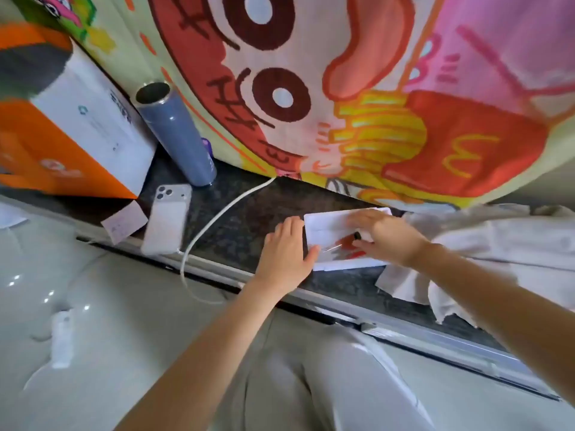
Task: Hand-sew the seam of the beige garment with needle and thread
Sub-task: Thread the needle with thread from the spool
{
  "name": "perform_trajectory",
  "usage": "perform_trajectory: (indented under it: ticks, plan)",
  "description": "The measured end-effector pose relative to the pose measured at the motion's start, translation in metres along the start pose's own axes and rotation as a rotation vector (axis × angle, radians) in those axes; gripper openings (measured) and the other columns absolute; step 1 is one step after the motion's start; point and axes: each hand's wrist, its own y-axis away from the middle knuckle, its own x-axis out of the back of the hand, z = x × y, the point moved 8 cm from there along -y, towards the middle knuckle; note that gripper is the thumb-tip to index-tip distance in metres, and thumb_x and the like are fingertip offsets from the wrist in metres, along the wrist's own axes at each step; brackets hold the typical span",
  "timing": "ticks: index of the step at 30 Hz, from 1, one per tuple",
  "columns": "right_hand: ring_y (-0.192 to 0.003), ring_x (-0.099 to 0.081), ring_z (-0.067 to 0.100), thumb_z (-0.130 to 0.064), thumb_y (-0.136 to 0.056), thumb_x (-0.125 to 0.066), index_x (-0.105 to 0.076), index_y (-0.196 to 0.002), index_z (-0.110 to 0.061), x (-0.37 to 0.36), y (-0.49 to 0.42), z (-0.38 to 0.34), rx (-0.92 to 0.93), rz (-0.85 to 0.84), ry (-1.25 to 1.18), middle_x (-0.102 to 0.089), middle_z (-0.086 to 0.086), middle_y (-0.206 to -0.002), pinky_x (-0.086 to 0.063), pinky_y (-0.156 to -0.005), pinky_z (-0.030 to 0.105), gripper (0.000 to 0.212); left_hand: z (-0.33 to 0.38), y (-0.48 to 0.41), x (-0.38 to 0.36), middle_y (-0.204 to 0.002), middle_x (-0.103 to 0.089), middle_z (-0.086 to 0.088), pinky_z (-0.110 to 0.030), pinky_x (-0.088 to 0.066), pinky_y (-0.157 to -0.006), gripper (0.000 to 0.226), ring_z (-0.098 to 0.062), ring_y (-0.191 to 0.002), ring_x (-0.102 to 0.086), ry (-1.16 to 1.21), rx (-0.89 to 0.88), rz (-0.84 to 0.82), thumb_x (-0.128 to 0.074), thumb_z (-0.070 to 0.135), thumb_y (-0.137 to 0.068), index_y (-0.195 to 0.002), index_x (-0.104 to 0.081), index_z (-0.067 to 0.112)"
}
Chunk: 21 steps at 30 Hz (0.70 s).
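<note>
It looks like the preparing step: the left hand, fingers together, steadies the white box at middle right, the right hand reaches inside, grip too blurred to tell, and the beige garment lies just right, so next a needle must be picked out.

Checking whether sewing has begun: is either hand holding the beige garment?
No, the left hand and right hand are both at the white box, while the beige garment lies on the ledge to the right.
</note>
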Motion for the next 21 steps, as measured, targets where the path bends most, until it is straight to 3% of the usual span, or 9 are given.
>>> perform_trajectory:
  ticks: [4, 7, 11, 17, 21]
  plan:
    - [-0.121, -0.049, 0.022, -0.022, -0.092, -0.058, -0.037, -0.140, -0.019, 0.003, 0.005, 0.005, -0.073, -0.059, 0.095, -0.045, 0.001, -0.139, -0.044, -0.083, 0.031, 0.052, -0.003, 0.008, -0.002, -0.139, -0.042, -0.002, -0.033, -0.034, -0.102, 0.050, -0.020, -0.126, -0.042, 0.013, 0.074, 0.072, -0.047, 0.041, -0.095, -0.136, -0.037, 0.014]
    - [-0.107, -0.058, 0.026, -0.004, -0.094, -0.044, -0.037, -0.136, -0.012, 0.002, 0.007, 0.007, -0.128, -0.127, 0.262, -0.053, 0.009, -0.129, -0.040, -0.071, 0.030, 0.043, 0.000, 0.012, -0.006, -0.139, -0.042, -0.003, -0.033, -0.036, -0.101, 0.049, -0.020, -0.125, -0.043, -0.022, 0.115, 0.067, -0.046, 0.041, -0.096, -0.136, -0.037, 0.015]
    - [-0.114, -0.056, 0.024, -0.013, -0.097, -0.046, -0.040, -0.136, -0.013, 0.013, 0.016, 0.004, -0.128, -0.074, 0.287, -0.054, 0.008, -0.131, -0.043, -0.083, 0.029, 0.040, 0.003, 0.014, -0.004, -0.140, -0.042, -0.006, -0.036, -0.037, -0.102, 0.047, -0.022, -0.126, -0.043, -0.040, 0.188, 0.056, -0.045, 0.040, -0.097, -0.137, -0.037, 0.015]
    - [-0.119, -0.051, 0.022, -0.023, -0.093, -0.055, -0.041, -0.136, -0.014, 0.030, 0.041, -0.008, -0.063, 0.085, 0.052, -0.049, 0.004, -0.136, -0.041, -0.083, 0.029, 0.046, 0.029, 0.023, 0.010, -0.136, -0.044, -0.006, -0.038, -0.037, -0.100, 0.040, -0.024, -0.123, -0.043, -0.090, 0.181, 0.073, -0.048, 0.030, -0.098, -0.135, -0.040, 0.016]
    - [-0.115, -0.056, 0.020, -0.025, -0.090, -0.061, -0.046, -0.130, -0.013, 0.045, 0.065, -0.021, 0.024, 0.223, -0.127, -0.056, 0.003, -0.129, -0.047, -0.088, 0.034, 0.045, 0.056, 0.030, 0.022, -0.120, -0.058, -0.007, -0.038, -0.041, -0.093, 0.026, -0.025, -0.113, -0.051, 0.180, 0.157, 0.192, -0.051, 0.023, -0.096, -0.119, -0.059, 0.013]
